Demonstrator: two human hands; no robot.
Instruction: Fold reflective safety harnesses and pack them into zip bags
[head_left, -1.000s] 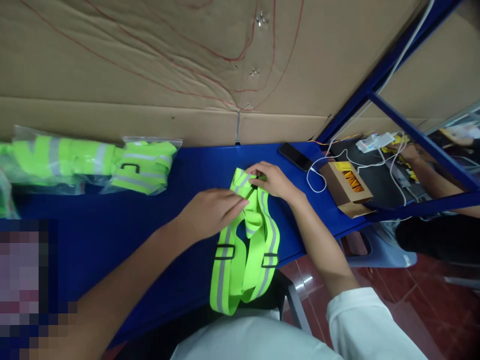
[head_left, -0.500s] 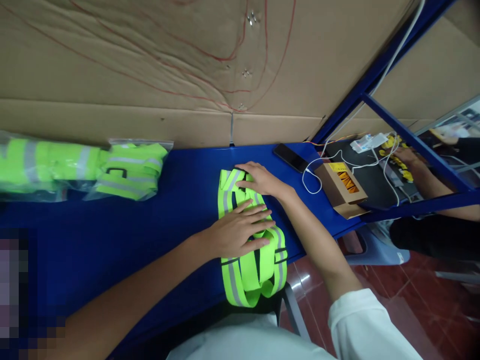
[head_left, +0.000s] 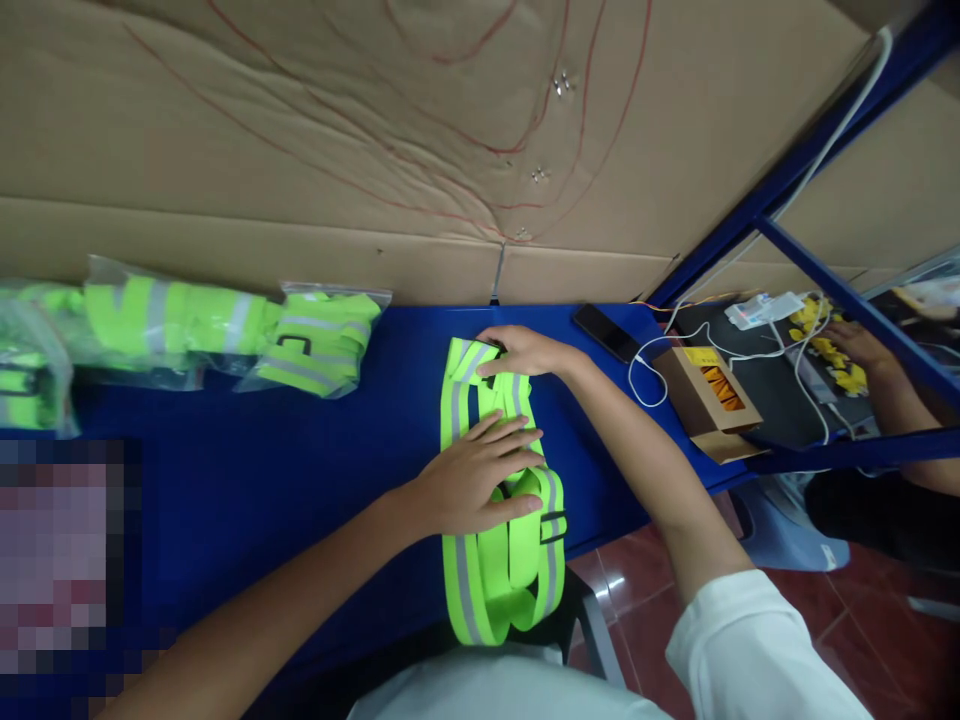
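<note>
A neon yellow-green reflective strap vest (head_left: 463, 580) lies folded lengthwise on the blue table (head_left: 285, 510), its looped near end reaching the front edge. Silver stripes run along its straps, and a black slider buckle shows on the right side. My left hand (head_left: 480, 480) rests flat across the middle of the vest, fingers spread. At the far end, my right hand (head_left: 521, 352) has its thumb and fingers closed around the folded straps beside a black buckle. Part of the straps is hidden under both hands.
Bagged reflective vests (head_left: 322, 340) line the back left. Toward the right are a phone (head_left: 604, 330), a white cable (head_left: 637, 390) and a cardboard box (head_left: 705, 395) with orange contents. Another person's hand (head_left: 862, 345) is by yellow pieces beyond the blue frame (head_left: 832, 285).
The view has shifted left, showing more bagged vests. My right hand has closed its fingers more around the vest's far end; my left hand stays flat on the middle.
</note>
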